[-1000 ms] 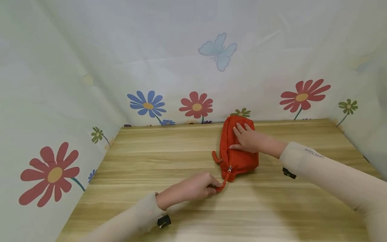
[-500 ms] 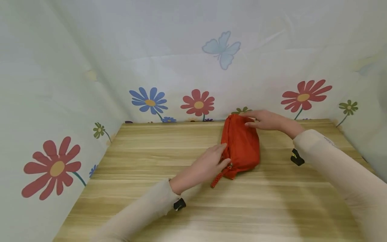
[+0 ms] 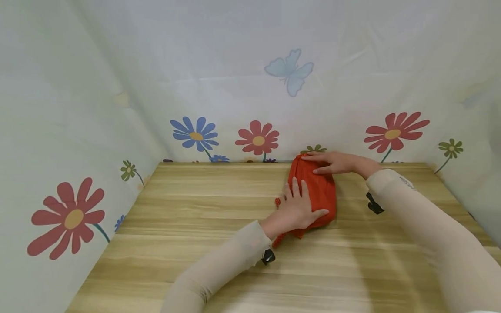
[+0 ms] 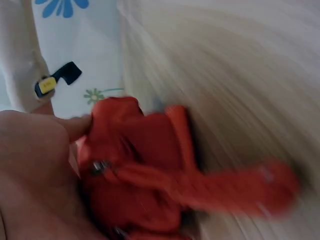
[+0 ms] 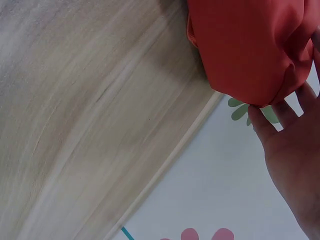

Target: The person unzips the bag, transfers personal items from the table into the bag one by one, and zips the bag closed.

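A red fabric zip pouch (image 3: 325, 195) lies near the table's back edge in the head view. My left hand (image 3: 294, 209) rests on its near left part, fingers spread and thumb toward the right, hiding the zipper there. My right hand (image 3: 338, 162) touches the pouch's far end. In the right wrist view, fairly straight fingertips of the right hand (image 5: 295, 150) meet that end of the pouch (image 5: 240, 50). The left wrist view has a metal zipper slider (image 4: 100, 166) with a red braided pull cord (image 4: 230, 192), blurred, sticking out over the table.
The wood-grain table (image 3: 195, 208) stretches out to the left and in front. White sheeting (image 3: 219, 87) printed with flowers and a butterfly stands behind it and at both sides. The pouch's far end is close to the back sheet.
My left hand let go of the near pull cord and moved up onto the pouch. My right hand slid from the pouch's top to its far end. The pouch stays about in place.
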### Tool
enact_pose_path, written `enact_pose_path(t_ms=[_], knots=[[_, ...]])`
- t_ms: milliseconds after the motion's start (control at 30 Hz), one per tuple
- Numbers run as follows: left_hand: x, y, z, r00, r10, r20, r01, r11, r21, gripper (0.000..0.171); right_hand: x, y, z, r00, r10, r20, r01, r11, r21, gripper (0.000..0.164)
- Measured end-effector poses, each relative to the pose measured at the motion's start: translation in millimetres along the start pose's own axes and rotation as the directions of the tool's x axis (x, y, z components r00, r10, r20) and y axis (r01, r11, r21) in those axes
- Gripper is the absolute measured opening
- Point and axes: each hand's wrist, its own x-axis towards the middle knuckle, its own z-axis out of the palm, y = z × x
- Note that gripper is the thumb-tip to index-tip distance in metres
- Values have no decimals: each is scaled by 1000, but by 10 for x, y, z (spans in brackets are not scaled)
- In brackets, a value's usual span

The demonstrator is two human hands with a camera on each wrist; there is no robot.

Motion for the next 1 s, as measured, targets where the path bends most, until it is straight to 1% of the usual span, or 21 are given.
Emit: enact_pose_path(t_ms=[67,167,200,267,333,367,400,467,533,567,600,633,667,700,767,800,833,900,933,1000], knots=[[21,-74,25,999,42,-1,-42,999,19,106,-8,7,12,1000,-7,-16,7,1000,-6,65],[71,-243,27,991,137,5,-137,990,40,104,-29,18,32,998,-21,-54,19,999,-33,64],[90,-314,18,985,173,13,-173,984,42,103,-38,18,44,997,-20,-71,17,999,-45,63],[131,-472,-14,967,249,49,-251,968,27,103,-54,11,80,995,-15,-100,7,997,-75,62],[176,-660,-69,940,326,100,-329,944,20,104,-69,-25,132,990,-8,-139,-7,994,-107,61],[193,-757,-107,923,361,134,-366,930,18,104,-81,-55,164,988,5,-156,-24,993,-119,61],[204,-847,-154,902,396,171,-405,914,20,104,-96,-95,198,985,20,-172,-44,990,-132,60],[228,-1023,-251,854,459,243,-481,876,37,104,-137,-196,274,977,53,-207,-84,986,-144,59],[248,-1160,-364,808,499,312,-544,836,72,104,-198,-314,343,967,91,-239,-129,980,-150,59],[256,-1208,-427,790,510,341,-566,820,86,104,-233,-369,375,961,108,-254,-149,977,-152,59],[272,-1253,-474,776,518,359,-586,803,110,104,-267,-428,405,956,125,-267,-170,973,-154,59],[284,-1286,-521,768,517,377,-596,793,128,104,-300,-484,431,950,137,-280,-185,971,-151,59],[294,-1309,-566,765,513,389,-599,789,137,104,-329,-531,450,945,151,-289,-200,968,-149,59],[302,-1322,-602,767,503,397,-595,791,147,104,-353,-570,456,943,161,-291,-211,966,-150,59],[294,-1318,-670,775,483,406,-572,810,127,103,-396,-614,442,943,174,-285,-222,964,-146,60],[278,-1306,-699,778,479,405,-558,824,99,101,-413,-623,419,944,170,-282,-218,965,-146,60],[248,-1285,-725,783,476,400,-540,840,59,99,-425,-617,392,948,152,-281,-199,968,-150,60],[181,-1237,-733,796,477,374,-503,864,-32,94,-445,-579,334,959,107,-264,-151,976,-154,61],[141,-1200,-721,808,475,349,-479,874,-83,90,-454,-553,313,963,82,-257,-125,980,-156,62],[83,-1108,-644,847,460,266,-437,888,-145,83,-468,-491,283,971,41,-236,-78,985,-153,67]])
